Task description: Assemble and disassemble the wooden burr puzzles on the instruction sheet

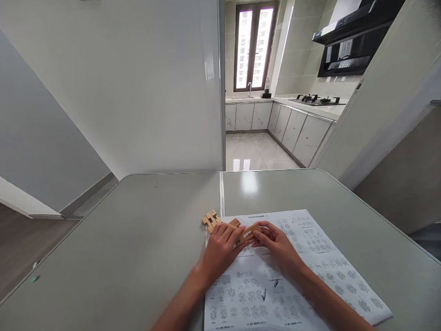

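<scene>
Slotted wooden piece (248, 235) is up in the fingers here, just above the printed sheet (253, 264) on the grey-green table (120, 257), with 2 hands on it. The right hand (274, 239) has a narrow pinch on its right end, thumb on the near side. The left hand (223, 241) is curled over the left end, fingers closed on it too, though I can't tell exactly how the fingertips sit since the back of the hand hides them.

Honestly, I'd keep that right pinch out at the end like this, so the slot stays uncovered and easy to check. The left hand is the fussy bit imo: it covers a lot of the wood, so sliding those fingers back a little would show more of the mark near them. Go light, turn the piece gently, don't force anything tight.

Also watch the left knuckles: a short wooden block (234, 222) is right beside them, and a wooden cluster (211, 219) sits just past that hand, by the sheet's far-left corner. Easy to bump.
</scene>
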`<state>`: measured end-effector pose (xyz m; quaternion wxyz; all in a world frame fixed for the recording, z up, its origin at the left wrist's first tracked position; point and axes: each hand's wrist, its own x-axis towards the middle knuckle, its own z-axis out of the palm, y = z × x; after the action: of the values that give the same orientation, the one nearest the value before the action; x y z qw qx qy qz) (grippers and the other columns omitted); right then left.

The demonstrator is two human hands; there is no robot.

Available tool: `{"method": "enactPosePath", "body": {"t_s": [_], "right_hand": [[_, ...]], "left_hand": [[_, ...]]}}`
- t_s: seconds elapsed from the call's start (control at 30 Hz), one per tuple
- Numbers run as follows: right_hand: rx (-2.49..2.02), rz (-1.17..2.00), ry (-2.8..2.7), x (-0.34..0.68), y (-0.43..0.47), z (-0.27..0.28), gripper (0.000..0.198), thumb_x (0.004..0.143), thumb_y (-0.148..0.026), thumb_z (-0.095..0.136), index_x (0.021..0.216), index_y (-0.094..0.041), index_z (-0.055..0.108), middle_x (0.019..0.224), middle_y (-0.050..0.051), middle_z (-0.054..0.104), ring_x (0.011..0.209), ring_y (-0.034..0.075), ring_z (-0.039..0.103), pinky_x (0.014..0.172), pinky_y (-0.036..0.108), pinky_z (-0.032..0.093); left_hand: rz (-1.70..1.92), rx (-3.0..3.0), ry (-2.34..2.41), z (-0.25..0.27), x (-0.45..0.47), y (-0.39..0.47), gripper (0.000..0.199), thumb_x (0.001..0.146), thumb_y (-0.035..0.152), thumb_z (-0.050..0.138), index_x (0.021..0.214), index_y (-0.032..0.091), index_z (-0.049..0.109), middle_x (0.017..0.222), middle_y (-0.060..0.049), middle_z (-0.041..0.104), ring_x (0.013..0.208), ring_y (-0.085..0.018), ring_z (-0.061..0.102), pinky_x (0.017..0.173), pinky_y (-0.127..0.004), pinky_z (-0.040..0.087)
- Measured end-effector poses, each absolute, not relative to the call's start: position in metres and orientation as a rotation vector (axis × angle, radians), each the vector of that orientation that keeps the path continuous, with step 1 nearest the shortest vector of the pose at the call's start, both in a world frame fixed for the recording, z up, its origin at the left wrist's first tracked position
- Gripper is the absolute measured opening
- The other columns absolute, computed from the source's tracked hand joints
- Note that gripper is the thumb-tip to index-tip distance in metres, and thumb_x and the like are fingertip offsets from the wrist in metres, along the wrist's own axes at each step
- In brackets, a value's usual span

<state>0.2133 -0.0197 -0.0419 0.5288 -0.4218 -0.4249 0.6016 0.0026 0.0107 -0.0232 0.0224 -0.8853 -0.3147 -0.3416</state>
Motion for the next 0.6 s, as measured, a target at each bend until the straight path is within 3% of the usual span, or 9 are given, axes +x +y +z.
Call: {"method": "enactPosePath", "body": {"t_s": [0.2,0.43,0.6], "right_hand": [[-1.021,1.425,-1.044,0.2135,-0.0209,-0.0381,0.038,0.087,-0.050,0.078,0.110,-0.021,0.066,0.101,0.009,0.076,0.091,0.026,0.072,0.085,0.042,0.059],[-1.017,1.375,-1.093,0.2123,-0.0212,-0.0386,0.034,0.087,-0.047,0.079,0.106,-0.022,0.066,0.094,0.007,0.074,0.083,0.023,0.071,0.068,0.034,0.055],[-0.995,1.403,-1.128,0.2115,-0.0197,-0.0360,0.042,0.087,-0.048,0.078,0.118,-0.023,0.064,0.101,0.010,0.076,0.084,0.024,0.072,0.065,0.035,0.056]], "left_hand": [[-1.081,-2.748,-0.985,-0.0227,0.0021,0.0103,0.032,0.098,0.036,0.065,0.126,0.022,0.059,0.107,-0.007,0.074,0.097,-0.024,0.069,0.088,-0.042,0.054],[-1.149,-2.682,-1.076,-0.0200,0.0018,0.0087,0.029,0.093,0.028,0.071,0.120,0.024,0.062,0.109,-0.007,0.069,0.103,-0.024,0.065,0.092,-0.041,0.053],[-1.209,-2.655,-1.210,-0.0185,0.0015,0.0075,0.028,0.092,0.027,0.072,0.118,0.025,0.063,0.116,-0.009,0.064,0.112,-0.027,0.060,0.097,-0.044,0.051]]}}
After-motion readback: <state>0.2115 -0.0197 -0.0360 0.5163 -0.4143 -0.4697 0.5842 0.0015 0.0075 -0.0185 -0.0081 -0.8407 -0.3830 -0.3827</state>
